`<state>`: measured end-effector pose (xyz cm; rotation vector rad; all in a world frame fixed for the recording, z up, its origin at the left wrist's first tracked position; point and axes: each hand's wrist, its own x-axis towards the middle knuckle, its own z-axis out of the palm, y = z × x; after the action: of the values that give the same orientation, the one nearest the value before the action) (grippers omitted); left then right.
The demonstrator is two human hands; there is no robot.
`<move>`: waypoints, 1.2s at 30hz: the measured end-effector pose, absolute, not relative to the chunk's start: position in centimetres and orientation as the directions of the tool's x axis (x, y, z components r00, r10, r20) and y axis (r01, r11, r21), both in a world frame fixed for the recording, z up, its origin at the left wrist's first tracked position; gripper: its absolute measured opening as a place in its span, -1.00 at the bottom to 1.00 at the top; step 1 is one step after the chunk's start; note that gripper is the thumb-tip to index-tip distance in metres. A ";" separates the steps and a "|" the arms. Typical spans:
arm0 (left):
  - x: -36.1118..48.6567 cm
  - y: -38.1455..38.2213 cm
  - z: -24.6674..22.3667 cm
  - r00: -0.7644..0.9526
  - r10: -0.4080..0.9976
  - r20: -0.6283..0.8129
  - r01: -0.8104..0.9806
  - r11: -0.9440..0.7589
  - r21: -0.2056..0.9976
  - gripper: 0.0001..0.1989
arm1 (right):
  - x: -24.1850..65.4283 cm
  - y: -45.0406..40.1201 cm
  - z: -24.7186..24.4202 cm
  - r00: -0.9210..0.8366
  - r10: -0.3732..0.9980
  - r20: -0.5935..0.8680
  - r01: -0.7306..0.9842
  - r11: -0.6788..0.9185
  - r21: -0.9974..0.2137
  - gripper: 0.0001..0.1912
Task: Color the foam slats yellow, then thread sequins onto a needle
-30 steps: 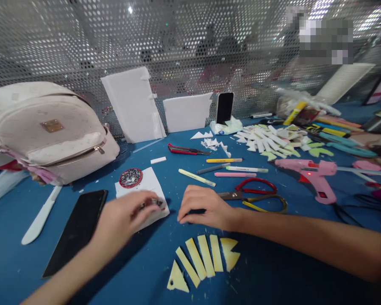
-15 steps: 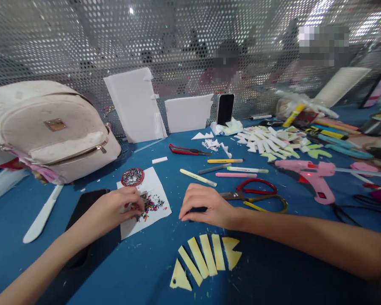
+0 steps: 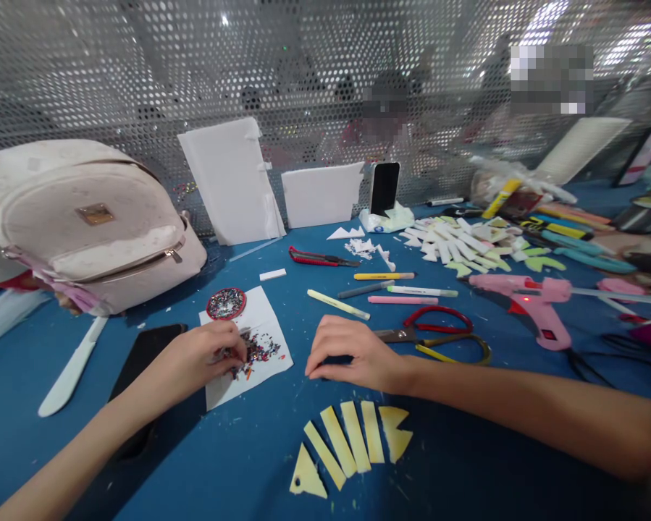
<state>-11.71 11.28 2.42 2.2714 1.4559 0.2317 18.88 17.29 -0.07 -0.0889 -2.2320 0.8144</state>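
My left hand (image 3: 213, 352) is closed, fingertips pinched down among small multicoloured bits (image 3: 263, 347) heaped on a white paper sheet (image 3: 232, 394). What lies between those fingertips is hidden. A round red-rimmed dish (image 3: 226, 304) of glittery bits sits on the paper's far corner. My right hand (image 3: 352, 352) rests on the blue table, thumb and fingertips together; anything in them is too small to make out. Just behind it lie scissors (image 3: 447, 316) with one red and one yellowish handle. Nearer me, yellow foam pieces (image 3: 352, 441) form a fish shape with a triangular head and notched tail.
A pink glue gun (image 3: 531, 297) with its cable is at right, near a pile of white strips (image 3: 450, 239). Markers (image 3: 339, 304) and a red cutter (image 3: 319, 256) lie mid-table. A backpack (image 3: 86, 224), white knife (image 3: 72, 369) and black phone (image 3: 145, 354) occupy the left.
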 end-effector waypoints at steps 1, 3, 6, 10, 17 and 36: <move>-11.7 11.3 2.4 0.434 0.896 -0.092 0.826 -0.354 0.439 -0.85 | 18.9 17.3 -0.1 -0.721 0.298 0.625 -0.174 0.796 -0.580 -0.91; -11.7 11.3 2.4 0.431 0.897 -0.099 0.829 -0.350 0.436 -0.86 | 18.9 17.3 -0.1 -0.727 0.298 0.619 -0.167 0.797 -0.580 -0.91; -11.6 11.2 2.5 0.422 0.900 -0.108 0.836 -0.340 0.431 -0.85 | 18.9 17.3 -0.1 -0.736 0.293 0.610 -0.159 0.801 -0.577 -0.91; -11.5 11.1 2.5 0.408 0.905 -0.116 0.845 -0.327 0.423 -0.86 | 18.9 17.3 -0.2 -0.731 0.289 0.618 -0.166 0.804 -0.571 -0.93; -11.2 10.8 2.5 0.407 0.907 -0.111 0.842 -0.326 0.431 -0.87 | 18.9 17.3 -0.1 -0.730 0.291 0.618 -0.171 0.798 -0.577 -0.95; -7.2 9.4 2.1 0.447 0.889 0.097 0.704 -0.416 0.576 -0.82 | 19.0 17.2 -0.1 -0.739 0.297 0.604 -0.155 0.799 -0.581 -0.92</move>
<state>-7.25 9.37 2.10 2.2455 1.3370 0.5448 18.97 17.24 -0.10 -0.1043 -2.2648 0.8110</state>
